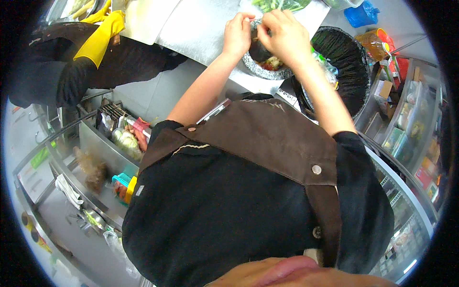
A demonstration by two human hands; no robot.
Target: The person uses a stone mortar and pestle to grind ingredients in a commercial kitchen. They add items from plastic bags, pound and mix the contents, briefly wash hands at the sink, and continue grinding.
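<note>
On the metal worktop (193, 32), near its right end, stands a speckled grey stone mortar (267, 73). Chopped food (272, 64) in red and pale yellow lies inside it. A dark pestle (259, 52) leans in the bowl, and my right hand (285, 34) is closed around its upper part. My left hand (238, 34) rests at the mortar's left rim with curled fingers; whether it grips the rim cannot be told. Green vegetables in a clear plastic bag (279, 5) lie just beyond the mortar.
A bin lined with a black bag (344, 68) stands right of the worktop, near an oil bottle (373, 46) and a blue bag (361, 14). At left, a co-worker's yellow-gloved hand (96, 39) is beside a pale cutting board (143, 21). Shelves with vegetables (125, 140) stand behind, left.
</note>
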